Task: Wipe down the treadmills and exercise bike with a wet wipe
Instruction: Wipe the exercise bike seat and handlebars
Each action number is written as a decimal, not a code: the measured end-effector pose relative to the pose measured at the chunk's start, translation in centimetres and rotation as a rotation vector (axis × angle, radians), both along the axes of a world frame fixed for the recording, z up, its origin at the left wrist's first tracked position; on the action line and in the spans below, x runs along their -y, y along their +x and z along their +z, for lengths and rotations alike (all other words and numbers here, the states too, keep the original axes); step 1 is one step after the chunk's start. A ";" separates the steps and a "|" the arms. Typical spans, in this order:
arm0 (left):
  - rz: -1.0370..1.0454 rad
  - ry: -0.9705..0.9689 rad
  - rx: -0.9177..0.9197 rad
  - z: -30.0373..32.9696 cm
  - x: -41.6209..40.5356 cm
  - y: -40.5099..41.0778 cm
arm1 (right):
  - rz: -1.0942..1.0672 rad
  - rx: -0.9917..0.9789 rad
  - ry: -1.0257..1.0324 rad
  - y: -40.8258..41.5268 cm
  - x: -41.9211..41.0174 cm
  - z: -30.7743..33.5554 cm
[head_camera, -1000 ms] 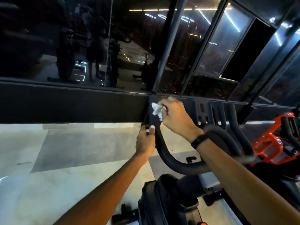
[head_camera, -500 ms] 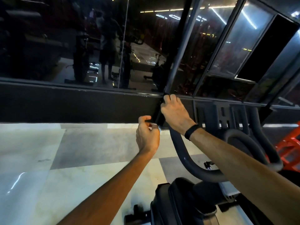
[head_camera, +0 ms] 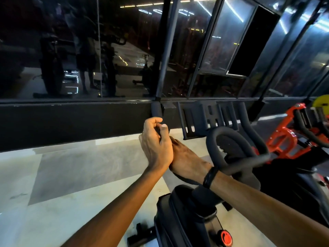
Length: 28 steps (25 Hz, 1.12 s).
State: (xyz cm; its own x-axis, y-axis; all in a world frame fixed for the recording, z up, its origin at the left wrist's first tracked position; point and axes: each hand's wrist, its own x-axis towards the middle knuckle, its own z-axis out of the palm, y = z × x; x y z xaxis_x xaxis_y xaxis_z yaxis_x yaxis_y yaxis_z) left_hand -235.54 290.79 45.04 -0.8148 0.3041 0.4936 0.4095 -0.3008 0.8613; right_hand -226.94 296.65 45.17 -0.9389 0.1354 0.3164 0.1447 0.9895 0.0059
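- A pale tiled floor (head_camera: 53, 175) and a dark mirrored wall (head_camera: 71, 50) fill the left of the head view, with the black ledge beneath the glass running across behind the bike.
- The left hand (head_camera: 156, 145) is raised beside the left handlebar horn (head_camera: 156, 109) of the exercise bike (head_camera: 187, 211); its fingers are curled round the bar just under the foam-covered tip, thumb up.
- The right hand (head_camera: 185, 157) lies just behind and to the right of it, touching it, palm down along the same bar lower on the curve; whether its fingers close on anything cannot be told, and no wet wipe shows in either hand.
- The horn's long axis runs up and away from the person, toward the ledge, so the uncovered tip lies directly above the left hand, which is nearer to it.
- The black handlebar loop (head_camera: 236, 154) and slotted device holder (head_camera: 204, 118) sit to the right, matte and dark; no moisture or dirt is discernible on them.
- A second, orange-framed bike (head_camera: 288, 139) stands at far right, well apart from both hands.
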 end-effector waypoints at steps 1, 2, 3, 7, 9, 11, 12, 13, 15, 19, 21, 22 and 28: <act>-0.032 0.022 -0.021 0.0 -0.1 0.5 | 0.012 0.006 -0.011 0.6 -0.1 0.1; -0.058 0.044 -0.037 -0.1 -0.1 1.0 | 0.019 0.009 -0.010 1.2 -0.1 0.1; -0.077 0.063 -0.050 0.0 -0.2 1.7 | 0.032 0.015 0.028 1.9 -0.3 -0.1; -0.147 0.085 -0.088 0.4 -0.5 4.3 | 0.057 0.019 0.054 5.4 -0.5 -0.3; -0.184 0.061 -0.109 0.4 -1.0 5.6 | 0.057 -0.005 0.023 7.5 -0.4 -0.3; -0.224 0.020 -0.141 0.3 -1.6 6.6 | 0.085 -0.019 -0.041 9.3 -0.5 -0.3; -0.235 -0.011 -0.169 0.2 -2.0 7.1 | 0.102 -0.007 -0.066 10.3 -0.8 -0.4; -0.242 -0.046 -0.199 0.0 -2.4 7.5 | 0.108 0.010 -0.081 11.4 -1.3 -0.4; -0.244 -0.125 -0.251 -0.6 -3.4 8.4 | 0.083 0.003 -0.104 14.1 -2.8 -0.6; -0.239 -0.346 -0.171 -1.2 -5.1 10.3 | -0.040 -0.042 -0.103 19.0 -6.2 -0.6; -0.247 -0.540 -0.087 -1.0 -5.7 10.7 | -0.075 -0.061 -0.113 20.9 -8.1 -0.9; -0.253 -0.610 -0.075 -1.1 -5.8 10.7 | -0.101 -0.074 -0.123 21.8 -9.1 -1.2; -0.220 -0.741 -0.189 -1.5 -5.3 10.7 | -0.174 -0.203 -0.251 24.2 -11.7 -2.0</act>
State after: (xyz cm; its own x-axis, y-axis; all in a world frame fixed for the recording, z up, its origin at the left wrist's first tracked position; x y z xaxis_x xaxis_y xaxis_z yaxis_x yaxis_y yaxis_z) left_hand -224.81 296.10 43.57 -0.6207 0.7515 0.2236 0.5664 0.2326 0.7906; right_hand -202.74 308.39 43.17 -0.8162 0.3849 0.4309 0.2847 0.9169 -0.2799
